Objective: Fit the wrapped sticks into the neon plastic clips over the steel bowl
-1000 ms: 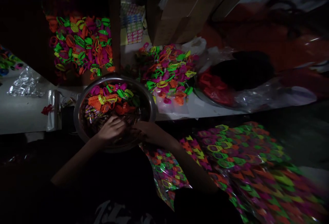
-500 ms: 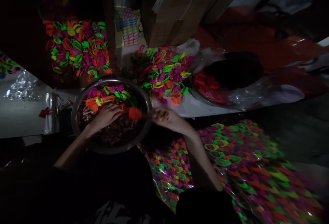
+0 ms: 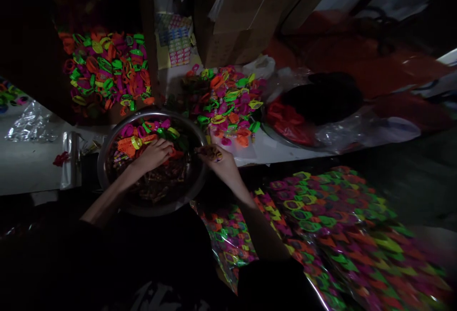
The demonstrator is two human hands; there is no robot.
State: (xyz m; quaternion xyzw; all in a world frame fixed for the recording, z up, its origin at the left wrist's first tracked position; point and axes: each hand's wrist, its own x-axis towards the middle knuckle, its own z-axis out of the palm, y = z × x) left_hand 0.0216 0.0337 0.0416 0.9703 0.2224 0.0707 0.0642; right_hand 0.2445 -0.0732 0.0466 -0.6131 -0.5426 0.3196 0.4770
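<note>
My left hand (image 3: 156,154) reaches into a wide metal bowl (image 3: 102,168), its fingers closed around an orange plastic toy watch (image 3: 176,152). At the bowl's right rim is my right hand (image 3: 222,161), its fingers curled around small brown-and-yellow pieces (image 3: 214,154) whose kind I cannot make out. Neon toy watches (image 3: 135,142) lie in the back of the bowl. Dark brown small pieces (image 3: 160,180) fill its front; the dim light hides their detail.
Behind the bowl stands an open box of neon toy watches (image 3: 107,71), with another loose pile (image 3: 232,102) to its right. A cardboard box (image 3: 239,30) stands farther back. Bagged watches (image 3: 332,201) lie at lower right. A basin with red plastic (image 3: 291,118) sits on the table.
My right hand has moved left to the bowl's rim. My left hand has shifted slightly right, and the orange toy watch sits lower and closer under its fingers. The view has shifted slightly.
</note>
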